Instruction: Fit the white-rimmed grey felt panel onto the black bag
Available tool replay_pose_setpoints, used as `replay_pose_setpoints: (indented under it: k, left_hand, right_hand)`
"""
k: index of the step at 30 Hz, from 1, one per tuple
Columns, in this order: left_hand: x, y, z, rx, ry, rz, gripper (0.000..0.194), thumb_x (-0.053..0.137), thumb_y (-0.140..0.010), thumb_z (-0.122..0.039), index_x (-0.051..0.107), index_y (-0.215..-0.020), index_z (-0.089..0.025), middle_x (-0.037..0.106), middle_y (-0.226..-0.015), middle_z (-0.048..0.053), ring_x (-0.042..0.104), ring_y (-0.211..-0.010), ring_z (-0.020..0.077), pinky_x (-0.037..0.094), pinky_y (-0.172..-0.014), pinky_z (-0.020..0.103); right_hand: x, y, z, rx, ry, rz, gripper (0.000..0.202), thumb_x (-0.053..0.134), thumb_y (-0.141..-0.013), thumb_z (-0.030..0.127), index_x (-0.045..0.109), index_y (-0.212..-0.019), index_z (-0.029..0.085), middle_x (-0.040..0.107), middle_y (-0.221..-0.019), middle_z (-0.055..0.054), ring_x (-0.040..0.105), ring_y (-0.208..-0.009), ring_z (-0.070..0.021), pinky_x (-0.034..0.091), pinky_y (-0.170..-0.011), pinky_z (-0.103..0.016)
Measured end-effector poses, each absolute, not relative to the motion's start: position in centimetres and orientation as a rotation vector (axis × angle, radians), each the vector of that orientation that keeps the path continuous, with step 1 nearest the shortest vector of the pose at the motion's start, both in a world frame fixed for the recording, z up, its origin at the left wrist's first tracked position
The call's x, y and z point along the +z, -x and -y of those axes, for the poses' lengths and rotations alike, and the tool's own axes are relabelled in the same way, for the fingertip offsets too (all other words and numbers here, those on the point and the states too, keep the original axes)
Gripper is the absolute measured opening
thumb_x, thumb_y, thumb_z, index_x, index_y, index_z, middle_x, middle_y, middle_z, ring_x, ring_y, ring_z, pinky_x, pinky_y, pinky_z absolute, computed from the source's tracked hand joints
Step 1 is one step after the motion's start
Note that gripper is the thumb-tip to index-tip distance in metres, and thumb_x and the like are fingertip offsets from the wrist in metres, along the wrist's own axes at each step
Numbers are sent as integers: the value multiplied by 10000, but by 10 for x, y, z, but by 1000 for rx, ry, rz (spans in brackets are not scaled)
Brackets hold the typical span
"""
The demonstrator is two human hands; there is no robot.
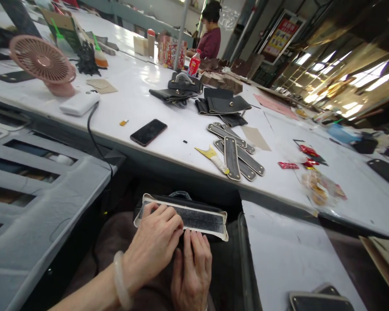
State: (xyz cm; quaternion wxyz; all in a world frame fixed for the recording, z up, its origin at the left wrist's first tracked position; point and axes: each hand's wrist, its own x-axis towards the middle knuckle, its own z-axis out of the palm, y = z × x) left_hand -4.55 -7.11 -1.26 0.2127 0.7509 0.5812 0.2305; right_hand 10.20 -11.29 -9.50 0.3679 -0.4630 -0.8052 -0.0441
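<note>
On my lap sits a black bag [204,221], its long narrow dark face turned up and framed by cream edging that flares at the corners. A loop wrapped in clear plastic shows at its far side. My left hand [160,237] lies over the left half of that face, its fingers bent and closed on the near edging. Beside it, my right hand [194,268] presses its fingers together against the near edge around the middle. Both fingertips meet close to each other there; anything small between them is hidden.
Across the white table [116,95] lie a phone [149,132], a yellow-handled tool [212,159], several black strips with cream edges [232,159], and black bags [227,103]. A pink fan [42,60] stands left. A person [210,34] works at the back.
</note>
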Motion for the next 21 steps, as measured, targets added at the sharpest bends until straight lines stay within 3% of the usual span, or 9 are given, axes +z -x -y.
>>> replay_pose_setpoints:
  k: [4, 7, 9, 11, 14, 17, 21]
  left_hand:
    - [-11, 53, 77, 811, -2050, -1630, 159, 506, -884, -142, 596, -766, -201, 619, -830, -1, 540, -846, 192, 280, -875, 434]
    - [-21, 69, 88, 1198, -1916, -1650, 116, 553, -869, -151, 625, -874, -242, 639, -930, -5, 553, -917, 187, 293, -927, 413]
    - [-39, 84, 96, 1516, -1574, -1730, 106, 588, -856, -200, 625, -940, -254, 621, -1017, 10, 540, -1001, 196, 334, -949, 373]
    - [-66, 96, 101, 1672, -842, -1753, 108, 598, -856, -283, 604, -957, -245, 598, -1054, 10, 531, -1049, 185, 369, -956, 308]
    - [-109, 100, 101, 1399, 160, -1426, 178, 558, -871, -377, 575, -887, -200, 616, -938, 26, 598, -932, 186, 445, -863, 289]
    - [-135, 87, 92, 1157, 351, -1182, 291, 527, -872, -395, 603, -809, -122, 651, -804, 112, 646, -732, 247, 496, -736, 376]
    - [-139, 64, 78, 1172, 418, -1019, 363, 594, -805, -479, 655, -871, -127, 695, -792, 93, 655, -702, 243, 500, -705, 336]
  right_hand:
    - [-92, -94, 112, -87, 1135, 2102, 520, 485, -918, 127, 363, -1420, 66, 515, -1258, -185, 440, -1213, -330, 385, -979, -509]
    - [-89, -89, 111, -93, 1110, 2120, 518, 498, -914, 136, 376, -1411, 53, 524, -1244, -187, 449, -1198, -332, 387, -969, -509]
    - [-89, -87, 110, -104, 1095, 2134, 514, 514, -910, 146, 396, -1401, 55, 535, -1232, -184, 463, -1180, -328, 390, -963, -501]
    - [-89, -86, 109, -106, 1077, 2147, 509, 522, -908, 151, 410, -1396, 64, 546, -1222, -179, 477, -1163, -323, 395, -955, -493]
    - [-90, -84, 108, -106, 1038, 2164, 510, 516, -911, 155, 406, -1402, 76, 547, -1218, -183, 486, -1149, -325, 400, -942, -497]
    - [-90, -83, 108, -109, 1012, 2186, 520, 513, -913, 156, 390, -1412, 76, 544, -1217, -193, 489, -1141, -331, 404, -927, -501]
    - [-88, -79, 107, -113, 987, 2219, 537, 513, -915, 170, 369, -1421, 65, 544, -1209, -206, 487, -1138, -337, 406, -919, -503]
